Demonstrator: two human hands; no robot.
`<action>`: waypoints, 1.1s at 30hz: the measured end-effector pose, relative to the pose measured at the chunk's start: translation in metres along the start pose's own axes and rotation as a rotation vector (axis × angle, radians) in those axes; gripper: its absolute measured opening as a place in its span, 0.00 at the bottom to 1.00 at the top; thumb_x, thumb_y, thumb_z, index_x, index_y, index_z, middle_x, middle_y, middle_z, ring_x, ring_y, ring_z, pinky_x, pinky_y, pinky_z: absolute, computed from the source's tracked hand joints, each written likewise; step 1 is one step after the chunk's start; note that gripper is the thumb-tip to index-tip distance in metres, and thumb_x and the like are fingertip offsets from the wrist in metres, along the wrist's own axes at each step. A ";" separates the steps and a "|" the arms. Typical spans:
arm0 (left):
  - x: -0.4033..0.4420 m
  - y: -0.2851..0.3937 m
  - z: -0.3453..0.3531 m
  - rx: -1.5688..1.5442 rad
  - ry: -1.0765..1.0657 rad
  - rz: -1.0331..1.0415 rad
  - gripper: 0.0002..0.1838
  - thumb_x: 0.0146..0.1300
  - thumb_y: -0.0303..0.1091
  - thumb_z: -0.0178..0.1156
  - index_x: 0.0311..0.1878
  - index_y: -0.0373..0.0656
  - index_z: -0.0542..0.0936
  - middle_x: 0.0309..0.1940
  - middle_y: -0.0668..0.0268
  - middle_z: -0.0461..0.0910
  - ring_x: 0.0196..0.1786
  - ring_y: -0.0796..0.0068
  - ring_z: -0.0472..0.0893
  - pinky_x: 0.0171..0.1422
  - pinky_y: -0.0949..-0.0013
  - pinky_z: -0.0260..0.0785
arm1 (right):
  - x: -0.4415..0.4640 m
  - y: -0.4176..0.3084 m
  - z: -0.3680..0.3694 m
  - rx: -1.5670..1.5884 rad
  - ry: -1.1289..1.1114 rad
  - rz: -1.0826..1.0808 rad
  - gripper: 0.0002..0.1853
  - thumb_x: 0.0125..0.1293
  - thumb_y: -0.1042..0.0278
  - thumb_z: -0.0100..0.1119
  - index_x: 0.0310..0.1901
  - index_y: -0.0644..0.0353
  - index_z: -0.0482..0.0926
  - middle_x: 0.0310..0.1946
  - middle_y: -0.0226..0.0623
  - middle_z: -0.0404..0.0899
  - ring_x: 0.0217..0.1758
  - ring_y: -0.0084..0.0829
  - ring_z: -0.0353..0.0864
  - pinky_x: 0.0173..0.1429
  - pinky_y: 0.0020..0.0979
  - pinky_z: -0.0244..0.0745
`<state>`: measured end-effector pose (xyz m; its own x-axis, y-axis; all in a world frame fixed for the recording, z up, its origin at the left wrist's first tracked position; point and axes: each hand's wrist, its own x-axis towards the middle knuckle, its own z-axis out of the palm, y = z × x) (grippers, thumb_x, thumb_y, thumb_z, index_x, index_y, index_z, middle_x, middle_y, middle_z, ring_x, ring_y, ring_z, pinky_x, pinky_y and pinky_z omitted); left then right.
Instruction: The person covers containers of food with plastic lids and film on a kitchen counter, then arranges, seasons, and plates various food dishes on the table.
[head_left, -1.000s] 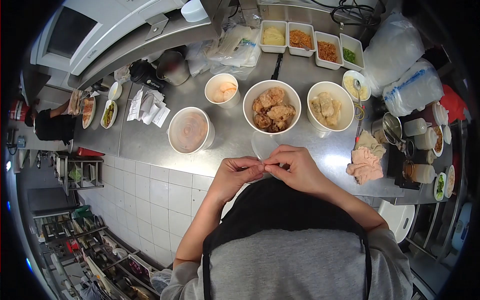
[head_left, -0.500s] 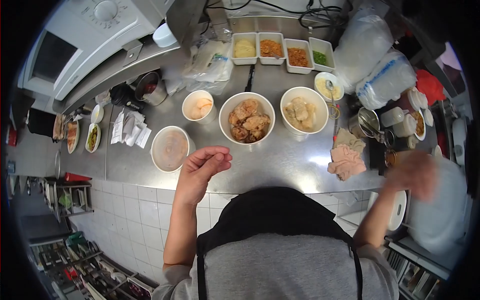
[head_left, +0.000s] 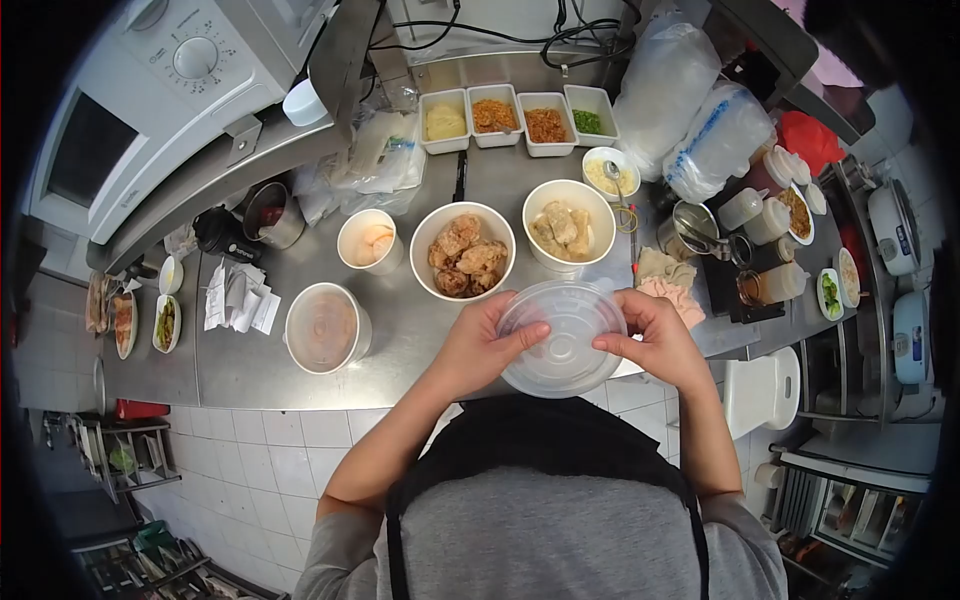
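Observation:
A clear round plastic lid point(head_left: 562, 350) is held between my two hands, over the front edge of the counter. My left hand point(head_left: 484, 345) grips its left rim, thumb on top. On the right rim, my right hand point(head_left: 658, 337) pinches it the same way. Just beyond stands an uncovered white bowl of fried chicken point(head_left: 464, 254). To its right is a bowl with pale battered pieces point(head_left: 568, 228). A smaller cup with light orange slices point(head_left: 370, 242) sits to the left. Nearer the front left, a lidded tub point(head_left: 327, 328) has blurred contents under its cover.
Several white trays of toppings point(head_left: 547, 126) line the back, beside plastic bags point(head_left: 668, 100). Cloths point(head_left: 668, 285), a metal pot point(head_left: 690, 228) and bottles point(head_left: 768, 220) stand right. Receipts point(head_left: 240, 298) lie left. A white stool point(head_left: 765, 390) is below the counter.
My right hand has come from the far right to the front of the chicken bowl, and a clear lid is now in both hands. My left hand has moved right. The view has shifted.

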<state>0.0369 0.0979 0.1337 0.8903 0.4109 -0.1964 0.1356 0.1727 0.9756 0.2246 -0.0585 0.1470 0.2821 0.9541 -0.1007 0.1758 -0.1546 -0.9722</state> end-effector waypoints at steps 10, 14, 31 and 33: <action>0.006 0.043 0.007 -0.102 -0.060 0.332 0.19 0.66 0.31 0.55 0.58 0.39 0.68 0.48 0.63 0.76 0.48 0.71 0.78 0.57 0.69 0.65 | -0.138 0.004 -0.089 -0.334 0.896 -0.255 0.07 0.57 0.67 0.59 0.26 0.60 0.77 0.22 0.35 0.77 0.20 0.26 0.73 0.24 0.28 0.68; 0.002 0.029 -0.006 -0.037 -0.172 0.231 0.14 0.67 0.30 0.54 0.54 0.39 0.70 0.45 0.63 0.77 0.48 0.71 0.78 0.56 0.69 0.67 | -0.156 0.137 -0.048 -0.378 0.772 0.434 0.06 0.58 0.68 0.58 0.26 0.60 0.76 0.20 0.37 0.76 0.19 0.27 0.74 0.25 0.30 0.70; 0.000 0.004 0.001 0.121 -0.073 0.263 0.12 0.65 0.26 0.55 0.51 0.38 0.73 0.48 0.64 0.75 0.52 0.74 0.75 0.59 0.69 0.65 | -0.126 0.104 0.010 -0.212 0.438 0.339 0.08 0.53 0.75 0.65 0.25 0.65 0.74 0.16 0.28 0.70 0.21 0.18 0.71 0.27 0.25 0.66; 0.000 0.016 0.022 0.371 -0.034 0.424 0.17 0.61 0.28 0.60 0.53 0.39 0.73 0.52 0.63 0.74 0.54 0.75 0.73 0.58 0.73 0.63 | -0.101 0.046 0.010 -0.215 0.402 0.128 0.08 0.53 0.75 0.65 0.26 0.65 0.74 0.17 0.28 0.71 0.22 0.19 0.71 0.27 0.24 0.66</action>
<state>0.0487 0.0806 0.1513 0.9128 0.3458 0.2174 -0.0984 -0.3305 0.9387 0.1949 -0.1591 0.1104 0.6494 0.7556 -0.0861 0.2953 -0.3549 -0.8871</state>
